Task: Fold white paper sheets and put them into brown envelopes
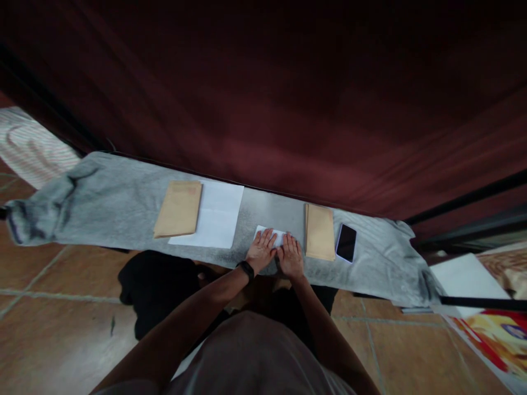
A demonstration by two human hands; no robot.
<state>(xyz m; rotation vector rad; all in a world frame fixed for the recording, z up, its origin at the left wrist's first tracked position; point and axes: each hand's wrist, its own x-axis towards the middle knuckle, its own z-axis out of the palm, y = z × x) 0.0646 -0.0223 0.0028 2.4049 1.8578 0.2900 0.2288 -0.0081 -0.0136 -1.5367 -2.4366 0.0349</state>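
Both of my hands lie flat on a small folded piece of white paper (279, 237) at the middle of the narrow grey-covered surface. My left hand (260, 252), with a dark band on the wrist, presses on the paper's left part with its fingers stretched out. Beside it, my right hand (291, 258) rests on the right part, fingers also extended; the thumbs are close together. Much of the paper is hidden under the hands. To the right is a stack of brown envelopes (320, 233). Farther left, another brown envelope stack (179, 208) partly covers white sheets (218, 214).
A phone (346, 243) with a dark screen lies right of the right-hand envelopes. Grey cloth (119, 206) covers the narrow surface. A dark red curtain-like sheet (263, 126) rises behind its far edge. Tiled floor (78, 323) shows below, with a printed red-and-yellow item (494, 334) at right.
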